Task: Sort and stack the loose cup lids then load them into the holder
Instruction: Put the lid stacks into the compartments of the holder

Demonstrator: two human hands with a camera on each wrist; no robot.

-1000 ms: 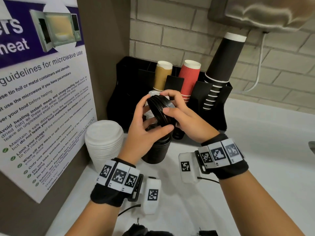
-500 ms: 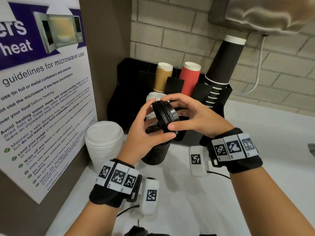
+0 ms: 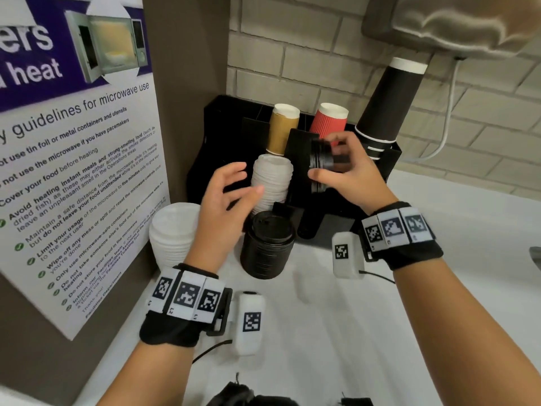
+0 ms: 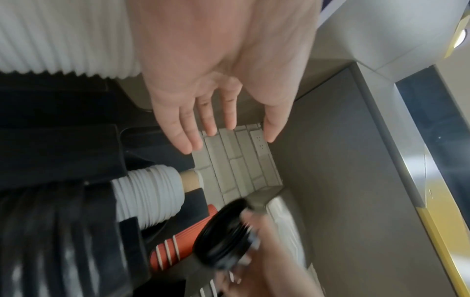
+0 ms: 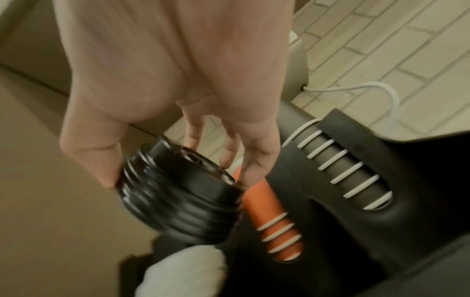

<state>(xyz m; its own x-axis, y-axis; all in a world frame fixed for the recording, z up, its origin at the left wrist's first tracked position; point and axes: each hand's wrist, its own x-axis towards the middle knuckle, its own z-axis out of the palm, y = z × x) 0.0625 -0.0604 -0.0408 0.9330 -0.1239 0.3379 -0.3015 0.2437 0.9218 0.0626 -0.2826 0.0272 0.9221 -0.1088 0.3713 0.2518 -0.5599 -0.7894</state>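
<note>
My right hand [image 3: 348, 168] pinches a short black lid stack [image 3: 320, 162], axis lying sideways; my left hand [image 3: 225, 206] hangs spread, holding nothing

Right hand [image 3: 348, 168] is raised, thumb and fingertips pinching a small stack of black lids [image 3: 320, 161] edge-on; left hand [image 3: 227, 206], lower and just beside it, spreads relaxed fingers, holding nothing; both wrists banded.

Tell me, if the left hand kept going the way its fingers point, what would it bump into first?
Probably the white lids standing in the black holder. The left hand is open, with its fingertips near that stack. Depth is hard to judge, so it could slip past to the holder's wall.
</note>
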